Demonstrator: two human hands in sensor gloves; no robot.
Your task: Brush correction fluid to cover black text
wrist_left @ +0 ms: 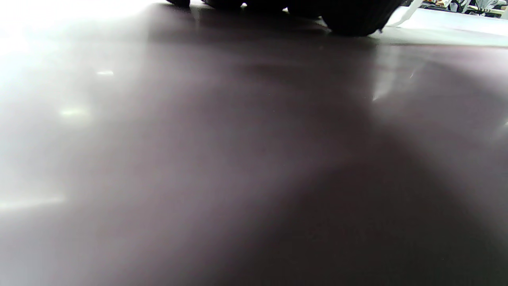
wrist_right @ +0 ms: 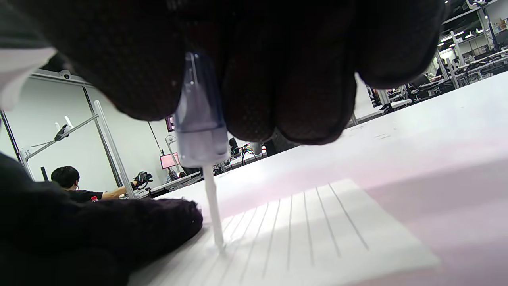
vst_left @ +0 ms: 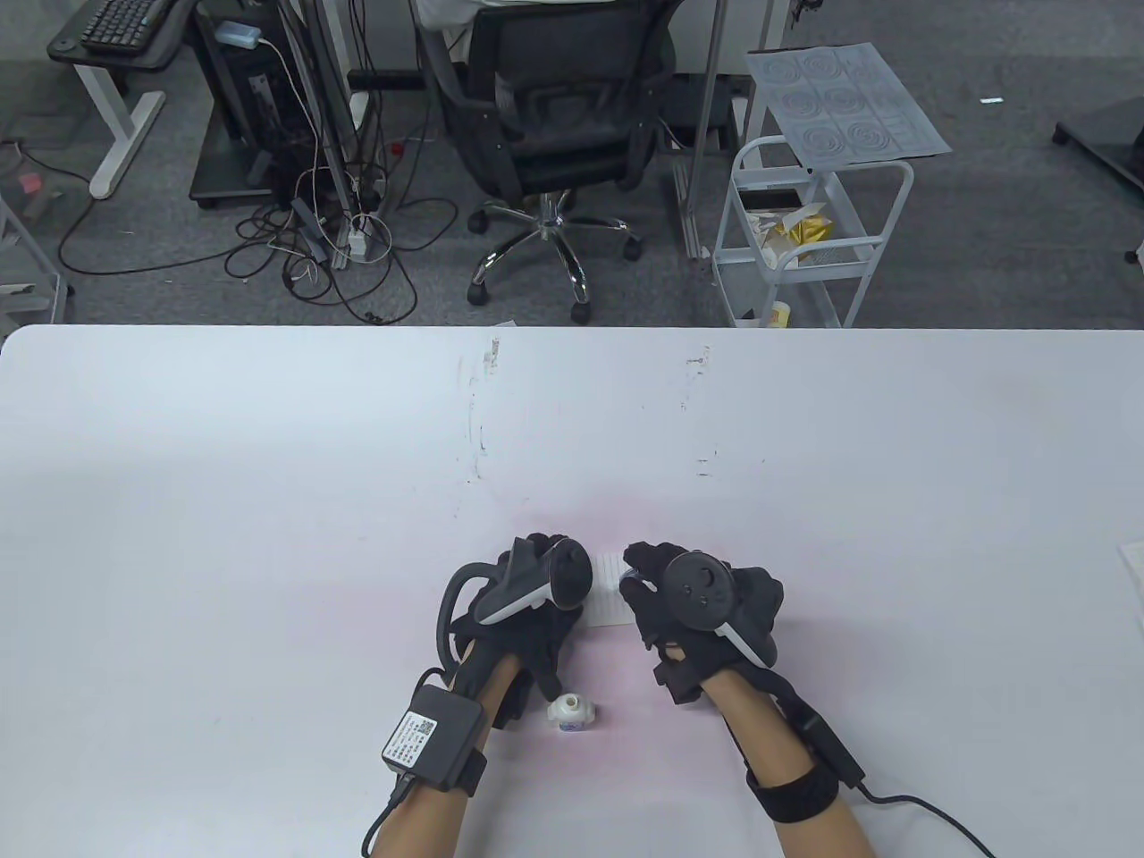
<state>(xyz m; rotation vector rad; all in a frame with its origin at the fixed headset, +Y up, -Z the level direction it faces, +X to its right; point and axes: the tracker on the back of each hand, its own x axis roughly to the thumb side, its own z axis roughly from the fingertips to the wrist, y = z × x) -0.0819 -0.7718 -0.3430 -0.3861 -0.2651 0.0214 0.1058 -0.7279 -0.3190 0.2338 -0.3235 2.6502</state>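
Two black-gloved hands sat close together near the front middle of the white desk (vst_left: 268, 447), with a small white lined paper slip (vst_left: 613, 593) lying flat between them. Right hand (vst_left: 688, 608) was closed around a translucent bluish brush cap with a thin white applicator stem (wrist_right: 200, 131), pinched between its fingers (wrist_right: 293, 95); stem pointed down, slightly tilted, tip touching the paper slip (wrist_right: 301, 234) near its left part in the right wrist view. No black text readable on the slip there, only thin ruled lines. Left hand (vst_left: 527, 599) rested on the desk at the slip's left edge, fingers pointed toward the paper and seemingly pressing it; whether it was flat or curled could not be told, tracker covered it. Left wrist view was mostly blurred desk surface with dark fingertips (wrist_left: 353, 18) at the top edge, nothing else clear. One small white correction fluid bottle (vst_left: 572, 712), uncapped, stood on the desk just beside the left wrist, nearer the person than the slip and apart from it. Black office chair (vst_left: 545, 116) and white wire cart (vst_left: 804, 232) stood on the floor beyond the desk.
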